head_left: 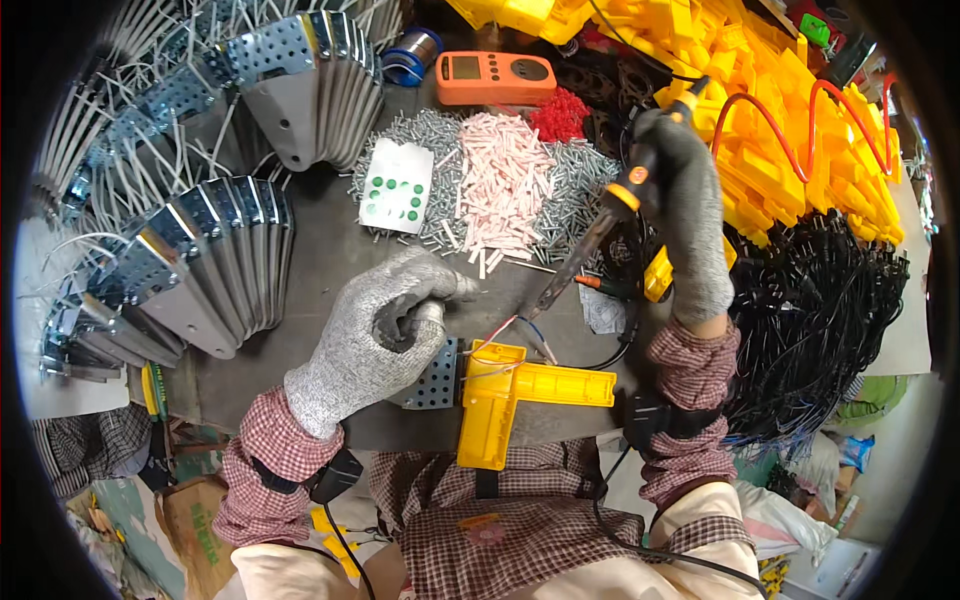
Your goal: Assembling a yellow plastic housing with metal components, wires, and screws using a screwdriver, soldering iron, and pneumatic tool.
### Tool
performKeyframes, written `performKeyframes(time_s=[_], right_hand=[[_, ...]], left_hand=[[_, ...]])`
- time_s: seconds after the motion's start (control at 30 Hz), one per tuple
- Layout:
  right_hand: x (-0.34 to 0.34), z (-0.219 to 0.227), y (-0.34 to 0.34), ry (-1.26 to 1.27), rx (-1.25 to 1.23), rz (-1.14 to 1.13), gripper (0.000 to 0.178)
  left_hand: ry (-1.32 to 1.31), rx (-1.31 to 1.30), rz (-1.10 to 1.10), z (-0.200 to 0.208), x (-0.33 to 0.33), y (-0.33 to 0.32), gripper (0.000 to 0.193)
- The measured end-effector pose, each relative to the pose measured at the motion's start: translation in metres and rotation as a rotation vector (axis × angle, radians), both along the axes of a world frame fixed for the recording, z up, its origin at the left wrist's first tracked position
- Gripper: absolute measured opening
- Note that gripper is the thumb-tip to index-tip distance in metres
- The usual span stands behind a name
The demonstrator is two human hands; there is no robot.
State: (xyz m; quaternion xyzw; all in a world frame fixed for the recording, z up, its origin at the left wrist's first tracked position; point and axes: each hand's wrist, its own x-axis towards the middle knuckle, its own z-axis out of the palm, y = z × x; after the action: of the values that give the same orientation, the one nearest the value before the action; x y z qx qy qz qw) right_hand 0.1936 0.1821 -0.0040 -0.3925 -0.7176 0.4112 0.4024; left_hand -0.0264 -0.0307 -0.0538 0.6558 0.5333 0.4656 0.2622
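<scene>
A: Your right hand (686, 200) grips the soldering iron (578, 268), tip close to the wires (497, 332) on the yellow housing (488, 408), front of the bench (325, 225).
B: Your left hand (372, 335) is curled, fingertips bunched; can't tell if anything's pinched.
A: Looks like soldering: heat the wires, not the plastic.
B: Steady that housing; seems to overhang your edge.

The worktable (325, 220) has a dark grey top. At left stand two fanned rows of grey metal brackets (205, 310). At centre, silver screws (590, 170) flank pale pink sleeves (505, 180). Beyond lie red small parts (560, 117), an orange handheld meter (495, 85) and a wire spool (408, 65). Heaped yellow housings (765, 195) and black cables (810, 320) occupy the right.
</scene>
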Motion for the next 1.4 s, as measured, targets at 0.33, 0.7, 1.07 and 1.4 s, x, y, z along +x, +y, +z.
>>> performKeyframes(time_s=[0.33, 0.7, 1.07, 1.4], right_hand=[[-0.006, -0.026, -0.003, -0.286, 0.510, 0.102, 0.014], [-0.020, -0.016, -0.018, 0.091, -0.347, -0.030, 0.029], [-0.018, -0.023, -0.017, 0.118, -0.278, -0.006, 0.033], [-0.010, -0.032, -0.005, 0.054, -0.265, -0.060, 0.032]], left_hand=[[0.096, -0.030, 0.010, -0.012, 0.001, 0.011, 0.025], [0.273, -0.080, 0.019, -0.018, 0.002, 0.013, 0.022], [0.341, 0.088, 0.048, -0.026, 0.002, 0.016, 0.038], [0.297, 0.113, 0.039, -0.027, 0.006, 0.019, 0.035]])
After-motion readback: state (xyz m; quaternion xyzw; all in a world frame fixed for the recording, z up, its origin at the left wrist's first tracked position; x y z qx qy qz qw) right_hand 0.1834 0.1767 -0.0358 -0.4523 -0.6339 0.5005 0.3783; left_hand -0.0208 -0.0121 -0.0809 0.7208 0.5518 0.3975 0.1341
